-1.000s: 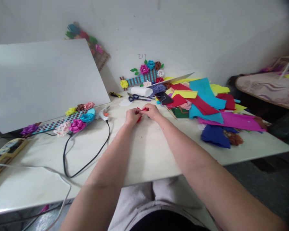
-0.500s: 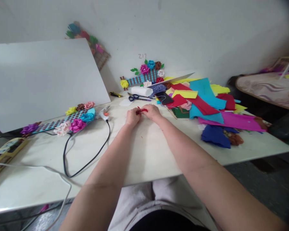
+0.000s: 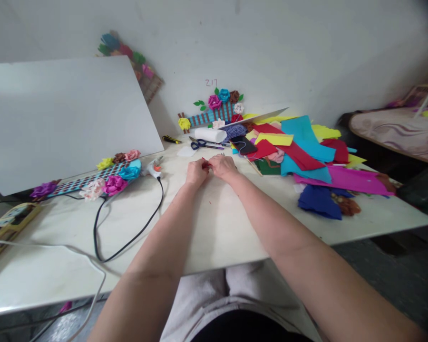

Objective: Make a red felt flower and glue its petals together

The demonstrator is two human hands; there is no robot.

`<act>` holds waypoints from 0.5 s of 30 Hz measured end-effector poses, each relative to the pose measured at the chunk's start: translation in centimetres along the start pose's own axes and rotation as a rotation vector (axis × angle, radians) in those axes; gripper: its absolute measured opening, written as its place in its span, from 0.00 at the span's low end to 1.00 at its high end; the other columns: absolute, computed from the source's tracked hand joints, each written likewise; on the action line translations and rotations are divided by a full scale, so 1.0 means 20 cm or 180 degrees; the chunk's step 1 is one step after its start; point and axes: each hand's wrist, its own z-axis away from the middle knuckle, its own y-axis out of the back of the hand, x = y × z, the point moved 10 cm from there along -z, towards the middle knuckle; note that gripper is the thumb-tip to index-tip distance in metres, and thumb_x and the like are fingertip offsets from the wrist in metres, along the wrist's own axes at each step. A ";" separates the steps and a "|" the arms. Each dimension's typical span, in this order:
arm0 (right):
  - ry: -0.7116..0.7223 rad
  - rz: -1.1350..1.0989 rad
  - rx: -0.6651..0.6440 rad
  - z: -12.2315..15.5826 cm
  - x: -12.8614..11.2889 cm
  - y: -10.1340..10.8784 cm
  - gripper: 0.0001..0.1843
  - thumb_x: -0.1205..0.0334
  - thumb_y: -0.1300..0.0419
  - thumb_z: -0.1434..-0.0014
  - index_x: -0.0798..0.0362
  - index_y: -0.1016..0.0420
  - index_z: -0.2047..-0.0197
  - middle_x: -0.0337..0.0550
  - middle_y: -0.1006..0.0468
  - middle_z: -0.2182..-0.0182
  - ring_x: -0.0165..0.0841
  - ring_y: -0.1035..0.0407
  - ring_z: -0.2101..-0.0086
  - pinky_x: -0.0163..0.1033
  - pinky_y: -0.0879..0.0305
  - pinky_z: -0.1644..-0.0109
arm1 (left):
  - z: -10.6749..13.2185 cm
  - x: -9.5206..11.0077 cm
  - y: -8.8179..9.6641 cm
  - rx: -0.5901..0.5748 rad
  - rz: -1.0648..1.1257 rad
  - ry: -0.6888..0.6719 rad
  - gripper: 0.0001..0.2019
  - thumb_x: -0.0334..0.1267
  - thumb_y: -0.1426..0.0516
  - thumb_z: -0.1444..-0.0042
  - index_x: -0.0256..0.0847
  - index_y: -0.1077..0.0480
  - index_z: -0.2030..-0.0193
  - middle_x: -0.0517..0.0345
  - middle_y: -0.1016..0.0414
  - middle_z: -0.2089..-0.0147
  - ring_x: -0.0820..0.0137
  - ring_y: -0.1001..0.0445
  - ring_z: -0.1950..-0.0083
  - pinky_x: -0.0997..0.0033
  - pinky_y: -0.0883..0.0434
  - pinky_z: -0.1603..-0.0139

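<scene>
Over the middle of the white table (image 3: 231,228), my left hand (image 3: 197,172) is closed on a small piece of red crepe paper (image 3: 206,165). My right hand (image 3: 223,166) meets it from the other side, its fingers pinched at the same red piece. Most of the paper is hidden by the fingers. Just beyond the hands lie scissors with dark blue handles (image 3: 198,144), a pen (image 3: 214,147) and a white paper scrap (image 3: 186,151). A glue gun (image 3: 154,168) rests to the left.
Coloured crepe paper (image 3: 303,147) is heaped on the right, with a dark phone (image 3: 243,144) at its edge. On the left are a flower-decorated lattice (image 3: 89,179), a black cord (image 3: 96,232), a power strip (image 3: 10,228) and a leaning white board (image 3: 67,123). A yellow cutter (image 3: 171,139) lies behind.
My right hand has turned and its fingers have closed further over the red paper, so less of it shows. My left hand has stayed almost in place.
</scene>
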 end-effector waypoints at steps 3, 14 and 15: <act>-0.0092 -0.0024 0.0017 0.01 0.00 0.01 0.14 0.65 0.48 0.38 0.54 0.22 0.57 0.52 0.20 0.59 0.42 0.31 0.53 0.40 0.40 0.60 | -0.01 -0.01 0.00 -0.0036 -0.0094 0.0035 0.12 0.24 0.43 0.59 0.38 0.22 0.68 0.53 0.22 0.70 0.65 0.26 0.66 0.68 0.31 0.57; -0.0089 0.0046 0.0097 0.02 -0.06 0.03 0.16 0.70 0.50 0.41 0.58 0.22 0.57 0.56 0.21 0.58 0.43 0.32 0.52 0.41 0.41 0.59 | 0.01 0.02 0.04 0.0065 -0.0279 0.0169 0.13 0.24 0.43 0.58 0.35 0.21 0.66 0.51 0.21 0.69 0.63 0.25 0.65 0.68 0.30 0.58; -0.0096 0.0036 0.0044 0.02 -0.05 0.03 0.16 0.70 0.50 0.41 0.57 0.22 0.57 0.55 0.20 0.58 0.42 0.32 0.52 0.40 0.40 0.59 | 0.01 0.01 0.03 0.0016 -0.0321 0.0129 0.13 0.25 0.43 0.57 0.35 0.21 0.65 0.51 0.20 0.69 0.63 0.24 0.65 0.69 0.30 0.58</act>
